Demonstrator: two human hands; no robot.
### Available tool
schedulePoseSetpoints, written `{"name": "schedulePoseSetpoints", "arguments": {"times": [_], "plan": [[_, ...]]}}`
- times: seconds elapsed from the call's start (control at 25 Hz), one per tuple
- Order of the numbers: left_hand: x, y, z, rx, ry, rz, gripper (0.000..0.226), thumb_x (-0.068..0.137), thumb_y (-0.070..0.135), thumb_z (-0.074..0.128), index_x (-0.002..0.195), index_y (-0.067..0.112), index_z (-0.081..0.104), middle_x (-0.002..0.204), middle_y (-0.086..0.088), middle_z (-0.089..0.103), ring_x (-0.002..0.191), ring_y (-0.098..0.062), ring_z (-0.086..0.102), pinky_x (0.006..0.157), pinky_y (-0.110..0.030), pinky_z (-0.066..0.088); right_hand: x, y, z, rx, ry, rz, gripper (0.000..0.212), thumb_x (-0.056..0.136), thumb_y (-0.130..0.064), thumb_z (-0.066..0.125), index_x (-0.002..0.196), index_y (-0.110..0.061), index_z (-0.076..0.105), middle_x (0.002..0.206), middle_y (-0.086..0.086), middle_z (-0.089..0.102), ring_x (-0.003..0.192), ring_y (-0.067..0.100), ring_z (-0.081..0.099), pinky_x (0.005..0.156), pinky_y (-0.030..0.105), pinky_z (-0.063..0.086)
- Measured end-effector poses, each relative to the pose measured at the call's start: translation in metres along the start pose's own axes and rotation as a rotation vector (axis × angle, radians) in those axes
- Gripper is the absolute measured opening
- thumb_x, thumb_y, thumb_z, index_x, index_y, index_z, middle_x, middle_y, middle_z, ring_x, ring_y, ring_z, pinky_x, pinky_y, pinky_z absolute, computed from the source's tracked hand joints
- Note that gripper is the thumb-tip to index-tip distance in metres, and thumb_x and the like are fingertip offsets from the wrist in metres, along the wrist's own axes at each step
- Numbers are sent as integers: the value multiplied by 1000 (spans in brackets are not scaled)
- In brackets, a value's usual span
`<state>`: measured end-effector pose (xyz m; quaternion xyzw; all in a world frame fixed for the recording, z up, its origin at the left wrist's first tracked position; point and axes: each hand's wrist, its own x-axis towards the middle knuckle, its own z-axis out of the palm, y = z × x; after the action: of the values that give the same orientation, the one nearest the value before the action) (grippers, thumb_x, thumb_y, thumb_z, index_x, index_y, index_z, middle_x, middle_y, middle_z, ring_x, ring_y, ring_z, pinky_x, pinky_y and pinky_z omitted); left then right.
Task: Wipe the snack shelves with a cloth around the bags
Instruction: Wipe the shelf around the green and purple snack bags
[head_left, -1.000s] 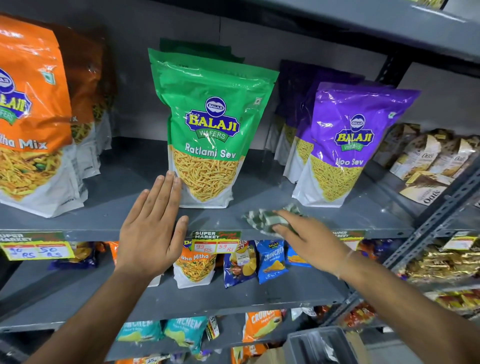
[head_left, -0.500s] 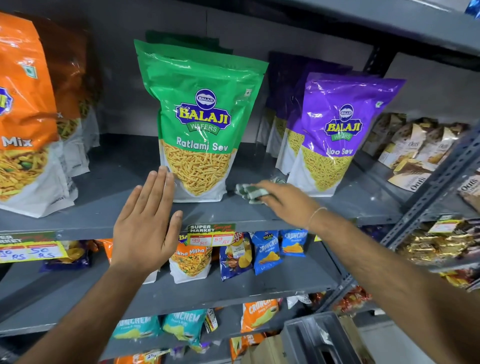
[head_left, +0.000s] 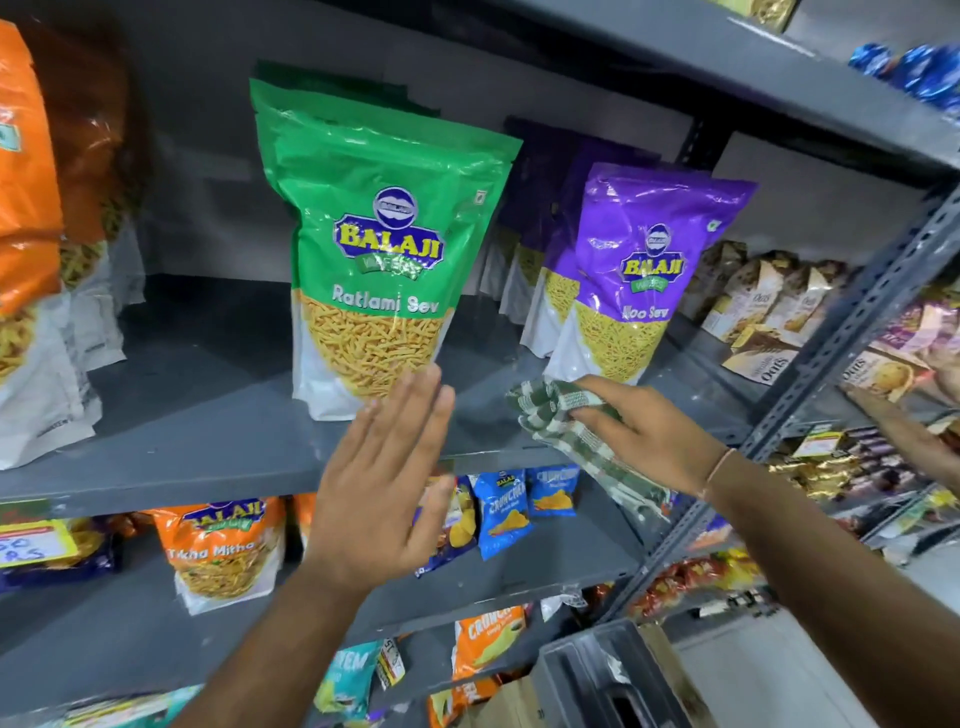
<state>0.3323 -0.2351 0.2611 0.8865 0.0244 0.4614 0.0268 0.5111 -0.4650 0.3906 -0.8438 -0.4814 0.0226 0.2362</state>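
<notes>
The left hand (head_left: 382, 486) has shifted right toward the green bag (head_left: 376, 249); the cloth (head_left: 566, 421) now hangs off the shelf edge.

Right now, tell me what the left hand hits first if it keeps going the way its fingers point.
Most likely the green bag. The left hand is open and flat, fingers aimed up and forward, with the tips already overlapping the bag's lower right corner. Depth is unclear, so whether they touch yet cannot be told.
</notes>
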Motion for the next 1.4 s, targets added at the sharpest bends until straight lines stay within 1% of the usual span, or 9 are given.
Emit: {"name": "schedulePoseSetpoints", "arguments": {"times": [0.16, 0.44, 0.6, 0.68, 0.76, 0.96, 1.12, 1.32, 1.4], "plan": [[35, 51, 38, -27, -164, -4, 73, 114, 45, 31, 175, 7, 20, 186, -7, 12, 173, -22, 12, 139, -43, 17, -13, 39, -20, 88, 149, 141, 21, 104, -31, 52, 124, -35, 60, 109, 35, 66, 98, 52, 63, 81, 61, 51], [69, 104, 104, 139, -360, -136, 91, 112, 67, 7, 174, 1, 16, 185, -15, 10, 171, -27, 16, 135, -41, 9, -11, 129, -85, 228, 452, 411, 26, 105, -33, 50, 91, -16, 64, 67, 10, 58, 55, 20, 52, 53, 35, 44], [81, 119, 132, 186, -363, -189, 91, 111, 67, 12, 174, 2, 15, 185, -15, 9, 171, -29, 17, 136, -42, 11, 18, 181, -110, 607, 463, 672, 25, 103, -37, 55, 88, -18, 62, 111, 11, 66, 100, 29, 63, 81, 39, 49], [83, 119, 132, 224, -383, -224, 91, 111, 67, 18, 174, 2, 14, 185, -14, 9, 171, -29, 18, 136, -43, 13, 42, 196, -113, 772, 420, 711, 20, 103, -36, 56, 87, -23, 58, 113, 2, 59, 102, 18, 59, 79, 35, 51], [84, 122, 136, 266, -374, -226, 89, 111, 66, 18, 174, 2, 18, 185, -15, 13, 171, -29, 20, 136, -45, 15, 72, 216, -117, 923, 429, 642, 20, 103, -33, 56, 99, -16, 65, 114, 7, 69, 99, 30, 69, 82, 42, 60], [84, 124, 137, 322, -371, -226, 87, 112, 65, 17, 172, 4, 27, 183, -13, 23, 169, -27, 25, 135, -44, 21, 153, 241, -116, 392, 535, 381, 28, 103, -21, 51, 124, -6, 62, 114, 17, 68, 104, 30, 65, 74, 21, 43], [84, 124, 137, 334, -364, -224, 85, 111, 66, 18, 175, 10, 23, 184, -8, 20, 170, -25, 25, 135, -43, 21, 192, 253, -100, 31, 320, 185, 29, 100, -12, 53, 129, -9, 58, 116, 8, 70, 112, 22, 65, 76, 20, 40], [83, 121, 140, 345, -351, -218, 84, 111, 65, 23, 175, 12, 20, 185, -6, 19, 170, -25, 25, 134, -47, 25, 256, 344, -28, -85, -79, 128, 39, 94, -49, 46, 129, -38, 58, 135, 2, 66, 124, 28, 61, 106, 41, 47], [84, 123, 140, 350, -348, -218, 83, 111, 65, 23, 175, 13, 21, 185, -6, 20, 170, -25, 25, 134, -47, 26, 247, 323, -38, -32, -86, 129, 37, 99, -47, 48, 129, -32, 63, 136, 1, 65, 121, 20, 60, 102, 27, 41]]}}
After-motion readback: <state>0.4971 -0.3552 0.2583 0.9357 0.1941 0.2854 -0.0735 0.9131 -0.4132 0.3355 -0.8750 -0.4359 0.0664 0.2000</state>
